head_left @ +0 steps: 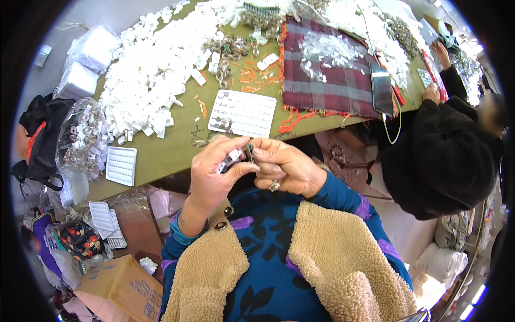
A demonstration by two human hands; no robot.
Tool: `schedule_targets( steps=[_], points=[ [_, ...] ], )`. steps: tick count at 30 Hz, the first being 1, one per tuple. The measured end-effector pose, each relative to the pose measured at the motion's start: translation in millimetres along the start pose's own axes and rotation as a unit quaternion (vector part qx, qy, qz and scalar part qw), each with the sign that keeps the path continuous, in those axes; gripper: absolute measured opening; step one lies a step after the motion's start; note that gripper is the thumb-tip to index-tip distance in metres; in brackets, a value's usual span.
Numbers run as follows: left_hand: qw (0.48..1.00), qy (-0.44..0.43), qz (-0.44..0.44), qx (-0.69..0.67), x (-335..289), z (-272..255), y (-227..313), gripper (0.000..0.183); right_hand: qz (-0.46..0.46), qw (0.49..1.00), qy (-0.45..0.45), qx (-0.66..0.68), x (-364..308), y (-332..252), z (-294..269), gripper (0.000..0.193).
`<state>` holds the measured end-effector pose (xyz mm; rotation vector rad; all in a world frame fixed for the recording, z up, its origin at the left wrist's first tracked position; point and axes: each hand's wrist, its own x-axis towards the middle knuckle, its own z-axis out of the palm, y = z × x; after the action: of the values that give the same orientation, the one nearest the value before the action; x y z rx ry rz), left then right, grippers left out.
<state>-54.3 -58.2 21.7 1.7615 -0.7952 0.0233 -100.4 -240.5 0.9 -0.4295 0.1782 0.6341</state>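
My left hand (pixel 206 169) is closed around a small white plastic housing (pixel 233 156), in front of my chest at the table's near edge. My right hand (pixel 294 167) pinches a small dark part with a greenish tip (pixel 251 152), its fingertips against those of my left hand. Below the curled right fingers shows a little metal-coloured piece (pixel 274 185). Just beyond my hands a white tray with rows of small pockets (pixel 252 110) lies on the green tabletop, some metal pieces at its near edge. Whether the two held parts touch is hidden by my fingers.
A large heap of white plastic pieces (pixel 145 80) covers the table's left. Orange strips (pixel 249 75) lie beyond the tray. Right of it are a plaid cloth (pixel 300 88) and a phone (pixel 381 88) on a cable. Another person in black (pixel 437 155) sits at right.
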Motion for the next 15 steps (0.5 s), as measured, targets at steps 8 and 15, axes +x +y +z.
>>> schedule_targets(
  steps=[8, 15],
  points=[
    [0.988, -0.062, 0.093, 0.107, 8, -1, 2, 0.031, -0.013, 0.998, 0.002, -0.059, -7, -6, -6, 0.018],
    [0.990, -0.106, -0.076, -0.055, 34, -6, 1, 0.014, -0.082, 0.987, -0.045, -0.134, -14, -23, -27, 0.014]
  ],
)
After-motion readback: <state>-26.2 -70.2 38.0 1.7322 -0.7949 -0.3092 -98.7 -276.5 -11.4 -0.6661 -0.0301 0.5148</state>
